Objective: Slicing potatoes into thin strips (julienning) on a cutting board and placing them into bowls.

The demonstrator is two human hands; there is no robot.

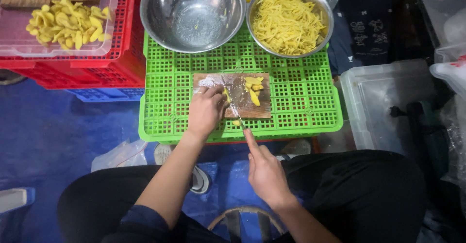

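Note:
A small wooden cutting board lies on an upturned green plastic crate. My left hand presses a yellow slice down on the board's left half. My right hand grips a knife, index finger stretched along its back, the blade lying across the board next to the left fingers. A few more yellow slices rest on the board's right side.
Behind the board stand an almost empty steel bowl and a steel bowl of thin yellow strips. A clear tray of yellow chunks sits on red crates at left. Clear plastic bins stand at right.

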